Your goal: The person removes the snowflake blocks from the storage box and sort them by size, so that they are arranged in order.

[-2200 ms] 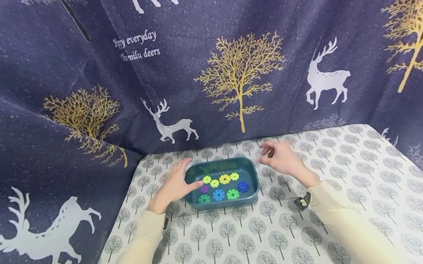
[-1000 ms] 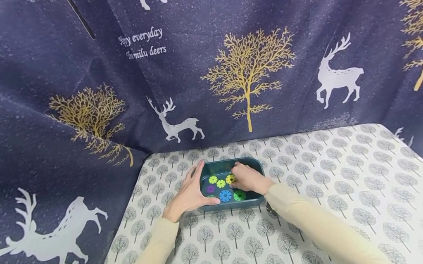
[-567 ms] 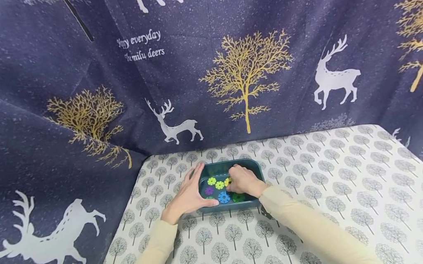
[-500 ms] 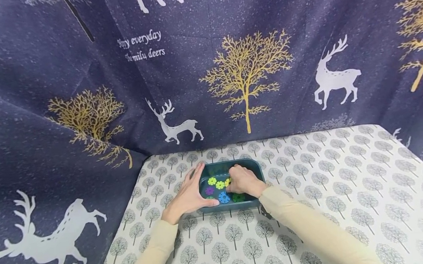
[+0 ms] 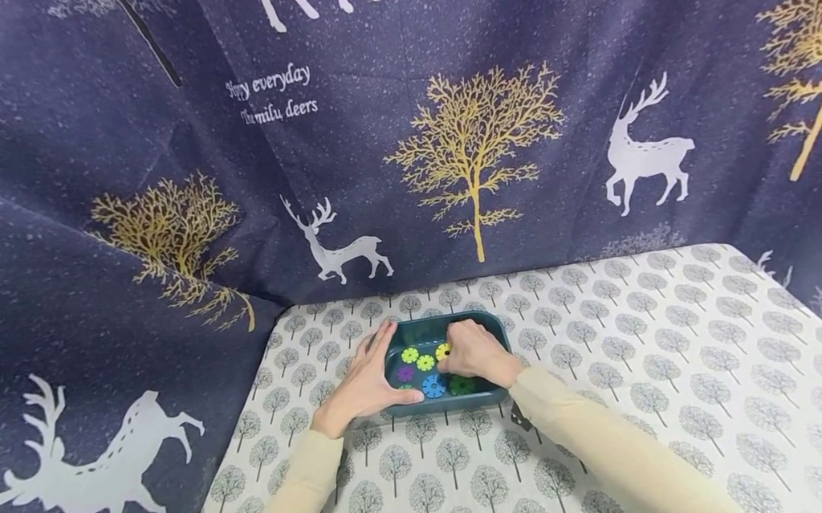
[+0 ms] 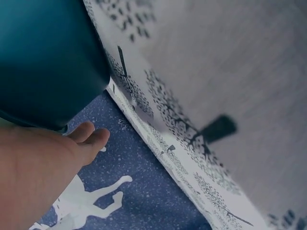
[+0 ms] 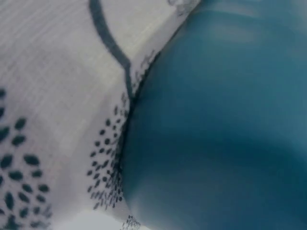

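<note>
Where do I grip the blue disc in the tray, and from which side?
Likely pinch the blue disc at opposite points of its notched rim, coming from above: it appears to lie flat inside the tray, whose raised walls hinder a sideways approach.

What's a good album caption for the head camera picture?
Left hand holds the teal tub; right hand reaches inside, among colorful notched discs.
</note>
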Available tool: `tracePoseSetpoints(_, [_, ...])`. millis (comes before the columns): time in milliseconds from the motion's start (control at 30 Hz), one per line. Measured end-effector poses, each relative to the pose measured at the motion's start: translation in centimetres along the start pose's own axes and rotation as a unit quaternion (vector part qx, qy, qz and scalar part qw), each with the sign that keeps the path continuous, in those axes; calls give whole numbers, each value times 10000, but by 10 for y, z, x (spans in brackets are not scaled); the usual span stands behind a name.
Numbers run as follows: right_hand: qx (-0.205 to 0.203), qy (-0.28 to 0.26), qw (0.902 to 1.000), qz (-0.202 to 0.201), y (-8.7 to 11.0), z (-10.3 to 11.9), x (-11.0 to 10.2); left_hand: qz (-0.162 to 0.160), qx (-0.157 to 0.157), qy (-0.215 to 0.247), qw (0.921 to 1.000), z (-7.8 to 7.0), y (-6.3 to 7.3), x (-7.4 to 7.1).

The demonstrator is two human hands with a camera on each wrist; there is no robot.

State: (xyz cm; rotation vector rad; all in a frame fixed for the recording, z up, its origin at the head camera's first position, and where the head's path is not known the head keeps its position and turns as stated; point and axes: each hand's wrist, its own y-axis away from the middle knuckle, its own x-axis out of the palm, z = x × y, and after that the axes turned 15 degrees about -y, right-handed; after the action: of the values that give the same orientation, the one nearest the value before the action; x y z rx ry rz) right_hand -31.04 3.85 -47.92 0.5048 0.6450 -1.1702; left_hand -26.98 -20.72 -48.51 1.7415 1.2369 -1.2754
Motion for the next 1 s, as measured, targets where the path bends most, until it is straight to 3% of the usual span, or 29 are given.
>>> tracePoseSetpoints(367, [-542, -376, 9960, -603, 16, -4, -20, 123, -57, 15, 9999, -3, 0, -1])
tracePoseSetpoints(633, [-549, -707, 9911, -984, 25, -8, -32, 107, -18, 4, 9999, -2, 0, 0])
tracePoseSetpoints(1000, [-627, -938, 9875, -1102, 42, -15, -51, 82, -126, -9, 9999, -1, 0, 1])
